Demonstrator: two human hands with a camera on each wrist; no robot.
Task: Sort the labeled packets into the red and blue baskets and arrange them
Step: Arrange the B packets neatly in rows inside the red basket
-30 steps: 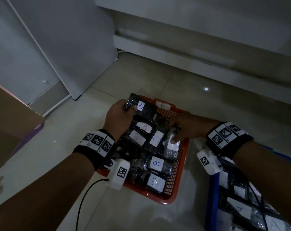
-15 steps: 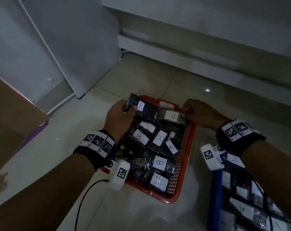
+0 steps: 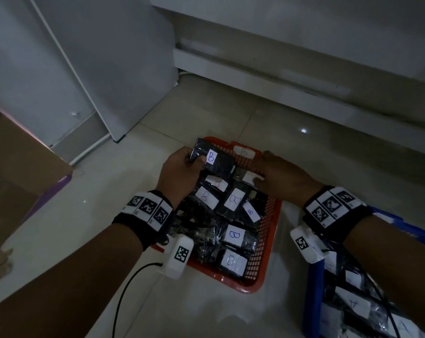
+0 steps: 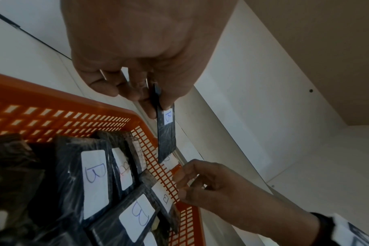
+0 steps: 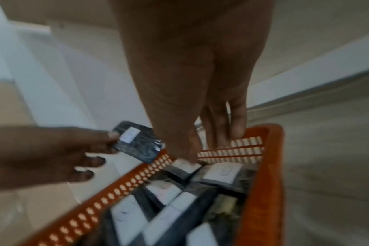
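Note:
The red basket sits on the floor, packed with black packets with white "B" labels. My left hand pinches one black B packet above the basket's far left corner. My right hand is at the far right corner. Its thumb presses on a packet lying inside, and its fingers reach straight down over the far wall. The blue basket at the lower right holds A packets.
A cardboard box stands to the left on the pale tiled floor. A white cabinet panel rises behind the red basket, and a white ledge runs along the back. A black cable trails from my left wrist.
My right hand lifted a packet from the basket's right side, carried it to the far right corner and lowered it in. The left hand kept holding its B packet.

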